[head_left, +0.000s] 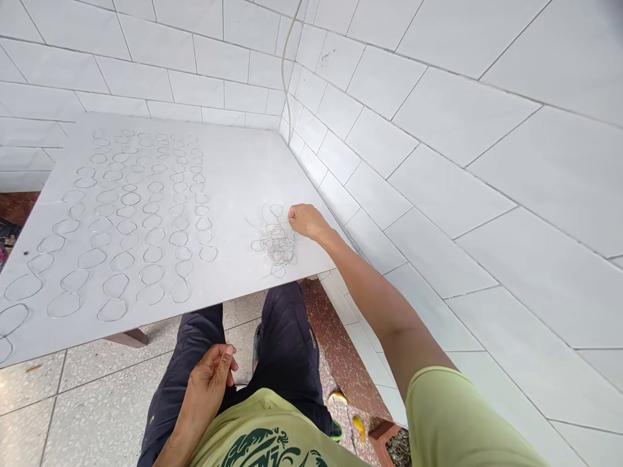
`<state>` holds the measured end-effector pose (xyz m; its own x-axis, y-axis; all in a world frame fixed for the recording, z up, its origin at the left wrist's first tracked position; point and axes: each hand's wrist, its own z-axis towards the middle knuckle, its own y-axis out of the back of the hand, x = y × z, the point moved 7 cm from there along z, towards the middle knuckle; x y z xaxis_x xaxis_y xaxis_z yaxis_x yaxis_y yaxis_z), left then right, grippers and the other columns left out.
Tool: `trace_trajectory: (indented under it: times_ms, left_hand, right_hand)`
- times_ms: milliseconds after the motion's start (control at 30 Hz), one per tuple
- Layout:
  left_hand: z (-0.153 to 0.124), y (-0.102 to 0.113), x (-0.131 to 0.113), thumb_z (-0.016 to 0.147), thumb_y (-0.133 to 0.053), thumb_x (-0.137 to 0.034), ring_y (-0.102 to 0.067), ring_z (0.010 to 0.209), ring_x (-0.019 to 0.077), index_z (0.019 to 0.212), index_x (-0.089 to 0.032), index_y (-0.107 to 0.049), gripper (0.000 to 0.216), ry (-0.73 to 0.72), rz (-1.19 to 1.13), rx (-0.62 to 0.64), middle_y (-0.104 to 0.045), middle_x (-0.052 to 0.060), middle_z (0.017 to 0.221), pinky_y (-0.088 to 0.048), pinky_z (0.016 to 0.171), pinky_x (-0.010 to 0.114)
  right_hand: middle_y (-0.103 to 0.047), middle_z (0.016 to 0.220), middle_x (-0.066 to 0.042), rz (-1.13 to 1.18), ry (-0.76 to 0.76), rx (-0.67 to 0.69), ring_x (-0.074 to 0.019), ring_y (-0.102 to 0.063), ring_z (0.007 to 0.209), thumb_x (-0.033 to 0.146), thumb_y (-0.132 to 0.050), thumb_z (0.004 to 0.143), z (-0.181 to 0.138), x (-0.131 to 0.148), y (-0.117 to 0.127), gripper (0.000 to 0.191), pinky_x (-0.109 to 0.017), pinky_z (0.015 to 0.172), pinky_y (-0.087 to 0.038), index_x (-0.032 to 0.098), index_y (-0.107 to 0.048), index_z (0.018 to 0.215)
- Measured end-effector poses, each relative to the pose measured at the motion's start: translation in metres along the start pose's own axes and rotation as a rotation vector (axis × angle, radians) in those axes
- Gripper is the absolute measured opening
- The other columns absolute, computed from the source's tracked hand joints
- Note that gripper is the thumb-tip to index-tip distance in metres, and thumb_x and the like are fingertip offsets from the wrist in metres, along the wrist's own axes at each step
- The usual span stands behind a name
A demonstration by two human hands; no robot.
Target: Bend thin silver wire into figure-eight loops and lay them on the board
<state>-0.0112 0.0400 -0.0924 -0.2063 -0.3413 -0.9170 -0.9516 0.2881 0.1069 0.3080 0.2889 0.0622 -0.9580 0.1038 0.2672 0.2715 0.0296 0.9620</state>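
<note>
A white board lies in front of me with several thin wire loops laid out on it in rows. Near its right front corner sits a tangled pile of loose wire loops. My right hand reaches out to that pile, fingers curled in a pinch at its upper edge; whether a loop is between them I cannot make out. My left hand rests low over my lap, below the board's front edge, fingers bent together with nothing visible in them.
White tiled walls close in on the right and behind the board. A thin cable hangs down in the corner. Speckled floor tiles and my dark trousers show beneath the board, with a wooden leg.
</note>
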Motion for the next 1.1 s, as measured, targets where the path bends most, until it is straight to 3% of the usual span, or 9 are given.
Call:
trace_trajectory:
  times_ms: [333, 500, 700, 933, 1000, 1100]
  left_hand:
    - [0.002, -0.004, 0.009, 0.087, -0.058, -0.077, -0.052, 0.048, 0.0135, 0.083, -0.021, -0.065, 0.057, 0.014, 0.091, 0.027, -0.066, 0.002, 0.068, -0.037, 0.043, 0.024]
    - [0.009, -0.001, 0.031, 0.087, -0.058, -0.078, -0.048, 0.043, 0.0124, 0.092, -0.021, -0.067, 0.058, 0.033, 0.099, 0.008, -0.068, 0.002, 0.07, -0.032, 0.039, 0.024]
    - [0.011, 0.006, 0.042, 0.086, -0.057, -0.079, -0.059, 0.05, 0.0168, 0.093, -0.022, -0.068, 0.058, 0.027, 0.135, -0.013, -0.072, 0.004, 0.075, -0.039, 0.041, 0.026]
    - [0.006, 0.003, 0.016, 0.092, -0.058, -0.069, -0.065, 0.058, 0.0197, 0.091, -0.024, -0.07, 0.047, -0.109, 0.196, -0.039, -0.07, 0.002, 0.073, -0.056, 0.061, 0.031]
    - [0.001, 0.002, 0.0, 0.093, -0.058, -0.067, -0.066, 0.059, 0.0196, 0.095, -0.024, -0.07, 0.045, -0.145, 0.213, -0.043, -0.071, 0.002, 0.075, -0.055, 0.061, 0.031]
    - [-0.008, 0.005, -0.039, 0.097, -0.057, -0.061, -0.067, 0.065, 0.0191, 0.102, -0.025, -0.068, 0.038, -0.213, 0.22, -0.05, -0.072, 0.002, 0.081, -0.055, 0.062, 0.029]
  right_hand:
    - [-0.07, 0.112, -0.014, -0.081, -0.055, -0.017, -0.0247, -0.065, 0.092, 0.012, -0.056, 0.094, 0.045, -0.021, 0.006, 0.016, -0.033, 0.074, -0.049, 0.016, -0.069, 0.103]
    - [-0.069, 0.111, -0.016, -0.085, -0.028, 0.002, -0.0257, -0.066, 0.09, 0.005, -0.065, 0.085, 0.075, -0.013, -0.002, 0.017, -0.033, 0.073, -0.05, 0.015, -0.07, 0.097]
    - [-0.068, 0.114, -0.014, -0.012, -0.021, -0.128, -0.0235, -0.064, 0.092, 0.002, -0.052, 0.091, 0.079, -0.013, 0.007, 0.021, -0.032, 0.074, -0.049, 0.016, -0.066, 0.097]
    - [-0.071, 0.105, -0.01, 0.136, 0.001, -0.305, -0.0183, -0.063, 0.089, 0.009, -0.042, 0.101, 0.059, -0.011, 0.049, 0.022, -0.029, 0.069, -0.046, 0.017, -0.061, 0.104]
    - [-0.072, 0.1, -0.008, 0.265, 0.027, -0.269, -0.0153, -0.063, 0.08, 0.013, -0.045, 0.102, 0.046, -0.006, 0.059, 0.017, -0.026, 0.064, -0.045, 0.018, -0.061, 0.102]
    - [-0.072, 0.087, -0.006, 0.682, 0.116, -0.085, -0.0118, -0.061, 0.067, 0.017, -0.057, 0.098, 0.017, 0.009, 0.06, 0.007, -0.024, 0.055, -0.04, 0.017, -0.061, 0.092]
